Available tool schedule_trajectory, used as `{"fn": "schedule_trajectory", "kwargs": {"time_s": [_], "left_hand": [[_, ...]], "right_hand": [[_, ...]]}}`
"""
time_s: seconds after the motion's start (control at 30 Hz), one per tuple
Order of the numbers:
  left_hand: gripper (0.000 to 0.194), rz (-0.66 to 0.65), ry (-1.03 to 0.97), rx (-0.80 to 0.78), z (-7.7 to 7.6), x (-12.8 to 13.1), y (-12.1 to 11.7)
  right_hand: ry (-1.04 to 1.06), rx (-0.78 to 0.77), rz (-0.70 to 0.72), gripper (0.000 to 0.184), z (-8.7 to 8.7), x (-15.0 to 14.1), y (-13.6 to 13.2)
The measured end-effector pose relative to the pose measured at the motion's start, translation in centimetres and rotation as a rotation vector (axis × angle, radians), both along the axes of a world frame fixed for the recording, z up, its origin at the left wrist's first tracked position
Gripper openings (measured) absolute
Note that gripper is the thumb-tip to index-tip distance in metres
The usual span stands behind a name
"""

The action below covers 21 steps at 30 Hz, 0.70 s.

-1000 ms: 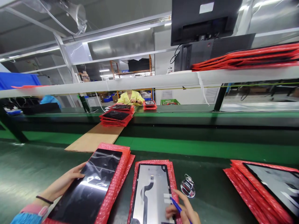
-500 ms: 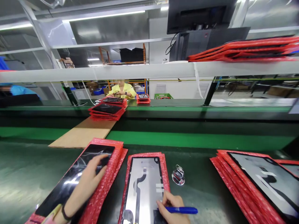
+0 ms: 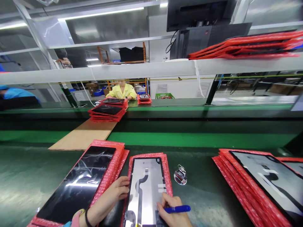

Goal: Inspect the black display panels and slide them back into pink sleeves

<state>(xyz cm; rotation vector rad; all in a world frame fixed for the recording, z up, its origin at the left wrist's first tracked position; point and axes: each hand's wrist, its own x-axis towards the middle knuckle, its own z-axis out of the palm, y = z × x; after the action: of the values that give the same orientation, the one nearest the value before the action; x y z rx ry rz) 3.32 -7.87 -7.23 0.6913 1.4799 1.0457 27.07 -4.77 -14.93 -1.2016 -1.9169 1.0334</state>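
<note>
A flat display panel [image 3: 151,176], silver back up with a dark ribbon strip, lies on a red bubble-wrap sleeve [image 3: 168,176] in front of me. My right hand [image 3: 175,212] is closed on a blue pen [image 3: 182,208] and rests at the panel's lower right; the pen's tip is hidden by the fingers. With fingers stretched out, my left hand [image 3: 117,192] touches the panel's left edge and grips nothing. To its left, a black glossy screen [image 3: 80,183] lies face up on a stack of red bubble-wrap sleeves [image 3: 119,162].
A small round shiny metal item [image 3: 180,175] sits right of the panel. Further right is a stack of panels in red sleeves [image 3: 236,186]. A brown board [image 3: 82,135] bridges to the far ledge, beside more stacked screens [image 3: 107,110]. A person in yellow [image 3: 121,90] sits beyond.
My left hand has moved right, from over the black screen to the silver panel's left edge. My right hand, still with the pen, has shifted slightly left.
</note>
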Motion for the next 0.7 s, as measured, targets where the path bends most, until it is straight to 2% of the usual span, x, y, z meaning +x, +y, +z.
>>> {"fn": "schedule_trajectory", "kwargs": {"time_s": [0.1, 0.17, 0.27, 0.37, 0.47, 0.57, 0.7], "left_hand": [[0.034, 0.011, -0.059, -0.058, -0.1, -0.5, 0.6], [0.021, 0.004, -0.077, -0.111, -0.3, -0.8, 1.4], [0.009, -0.031, -0.07, -0.103, -0.1, -0.7, 2.4], [0.015, -0.125, -0.107, 0.001, 0.6, 0.6, 3.0], [0.034, -0.187, -0.165, 0.099, 1.2, 2.4, 2.9], [0.048, -0.151, -0.174, 0.141, 1.1, 3.7, 2.5], [0.058, -0.055, -0.134, 0.194, 1.2, 3.5, 2.1]], "right_hand": [[0.063, -0.041, -0.038, 0.025, -0.3, 0.0, 0.1], [0.129, -0.095, -0.039, 0.031, -0.4, 0.0, 0.2], [0.254, -0.2, -0.007, 0.039, -0.2, -0.2, 0.5], [0.382, -0.276, 0.001, 0.046, 0.5, -0.4, 0.7], [0.489, -0.312, 0.004, 0.052, 1.2, -0.5, 0.7], [0.555, -0.305, -0.011, 0.052, 1.6, -0.1, 0.5], [0.615, -0.234, -0.087, 0.042, 1.9, 1.1, 0.3]]}}
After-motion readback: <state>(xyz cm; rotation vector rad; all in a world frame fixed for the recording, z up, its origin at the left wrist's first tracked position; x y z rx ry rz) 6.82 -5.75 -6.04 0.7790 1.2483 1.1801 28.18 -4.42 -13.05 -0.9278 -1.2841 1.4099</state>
